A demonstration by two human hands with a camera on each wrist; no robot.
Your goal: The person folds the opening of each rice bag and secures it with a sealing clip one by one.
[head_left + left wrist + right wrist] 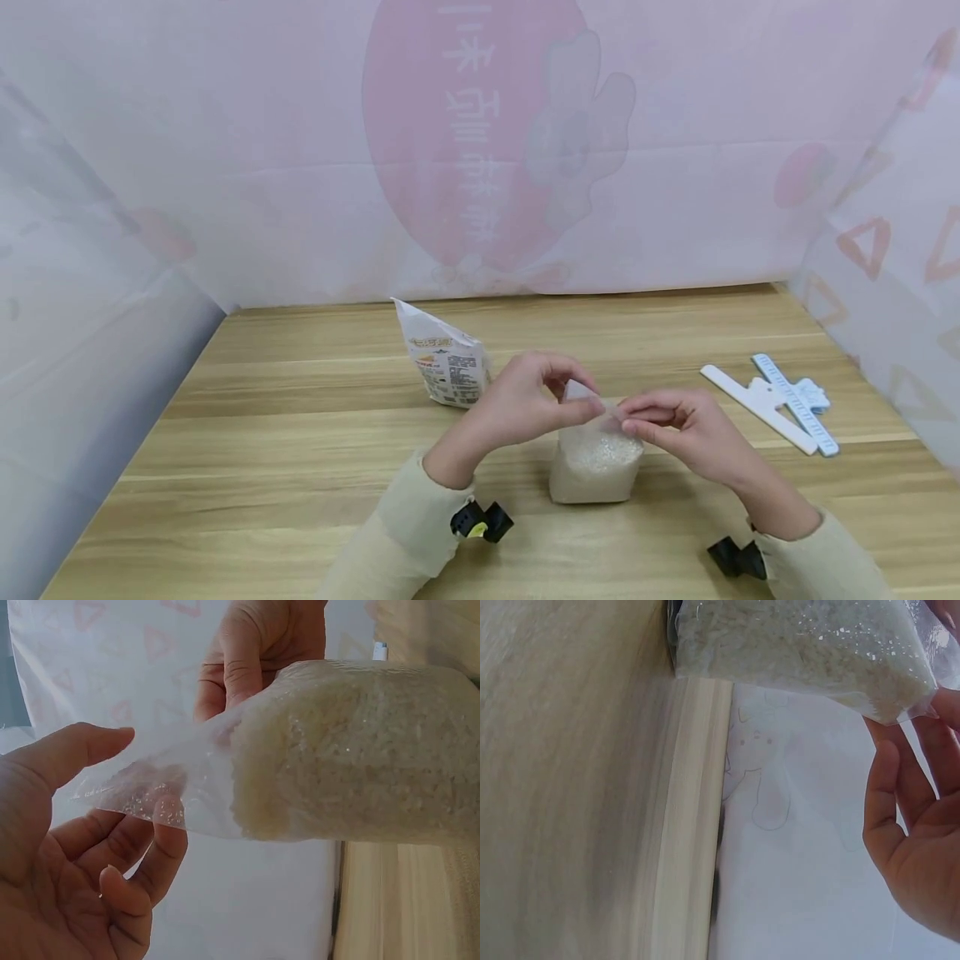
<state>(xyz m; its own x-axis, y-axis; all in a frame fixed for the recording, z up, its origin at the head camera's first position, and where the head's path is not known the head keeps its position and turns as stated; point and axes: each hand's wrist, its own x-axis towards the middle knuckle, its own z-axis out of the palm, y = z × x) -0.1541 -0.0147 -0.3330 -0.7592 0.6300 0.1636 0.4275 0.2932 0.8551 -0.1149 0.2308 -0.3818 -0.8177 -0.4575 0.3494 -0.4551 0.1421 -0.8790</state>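
A clear plastic bag of rice (597, 467) stands upright on the table, its top flap of loose film raised. My left hand (525, 400) is at that flap; in the left wrist view its fingers (169, 844) lie behind the film while the thumb stands apart from it. On the other side, my right hand (686, 429) pinches the bag's upper edge between thumb and fingers. The right wrist view shows the right fingers (922, 765) at a corner of the bag, partly cut off by the frame.
Behind my left hand stands a white printed packet (453, 371) with a pointed top. To the right lie a white sealing clip (761, 408) and a light blue sealing clip (797, 406), overlapping each other. Printed cloth walls (300, 225) border the wooden table (262, 467) at the back and sides.
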